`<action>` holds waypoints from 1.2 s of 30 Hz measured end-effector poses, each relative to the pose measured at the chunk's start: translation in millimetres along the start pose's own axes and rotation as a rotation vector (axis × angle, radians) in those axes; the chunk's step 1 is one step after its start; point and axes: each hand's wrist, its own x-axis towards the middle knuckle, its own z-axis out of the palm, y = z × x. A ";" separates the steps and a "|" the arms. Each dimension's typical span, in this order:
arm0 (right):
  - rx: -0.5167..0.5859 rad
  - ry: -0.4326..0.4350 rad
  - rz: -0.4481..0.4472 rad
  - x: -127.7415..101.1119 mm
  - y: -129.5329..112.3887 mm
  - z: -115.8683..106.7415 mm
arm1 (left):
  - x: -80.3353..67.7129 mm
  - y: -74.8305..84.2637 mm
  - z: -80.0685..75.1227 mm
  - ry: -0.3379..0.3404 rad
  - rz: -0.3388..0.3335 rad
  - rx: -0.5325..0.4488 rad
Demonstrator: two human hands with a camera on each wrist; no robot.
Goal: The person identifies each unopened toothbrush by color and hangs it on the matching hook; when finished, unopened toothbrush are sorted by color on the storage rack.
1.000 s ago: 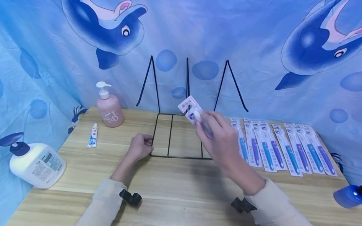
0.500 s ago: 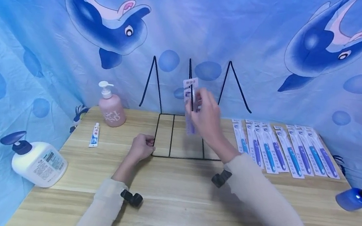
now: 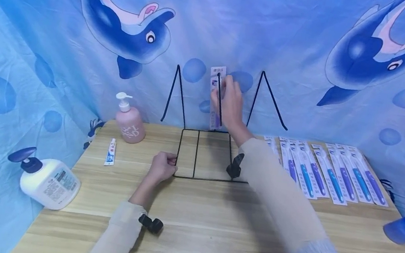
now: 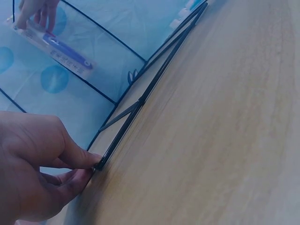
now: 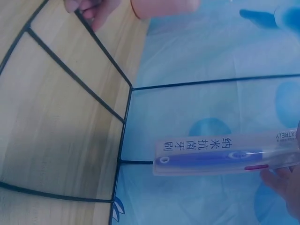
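The black wire rack (image 3: 205, 144) on the wooden desk (image 3: 212, 223) could be tipped if the purple packaged toothbrush (image 3: 216, 102), pinched upright at its middle prong by right-hand fingers (image 3: 229, 100), snags; left-hand fingers (image 3: 162, 168) grip one base corner. Counted: one rack, three bottles, roughly ten packs.

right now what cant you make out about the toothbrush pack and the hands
- Head view: the right hand covers part of the toothbrush pack; whether it hangs on the wire rack is unclear.
- Right wrist view: hand cut by the edge.
- Left wrist view: left hand fingertips hidden at the rack corner.
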 end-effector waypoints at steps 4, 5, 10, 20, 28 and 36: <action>0.011 0.009 0.044 4.6 1.4 4.3 | -0.6 0.7 -0.2 -0.004 -0.005 -0.011; 0.019 0.012 0.052 5.0 1.5 5.3 | -0.6 0.7 -0.7 -0.005 -0.008 -0.011; 0.059 0.007 0.079 4.7 2.0 4.6 | -0.4 0.0 -1.9 0.006 -0.001 0.009; 0.128 -0.090 0.136 -4.6 14.2 -3.5 | 1.8 -2.5 1.7 0.008 0.012 0.005; 0.007 -0.309 0.257 -29.9 74.3 -43.4 | 1.4 -1.7 3.3 0.002 0.012 0.007; -0.281 -0.434 0.483 -69.6 157.0 -82.9 | 2.1 0.5 3.6 -0.001 -0.005 -0.001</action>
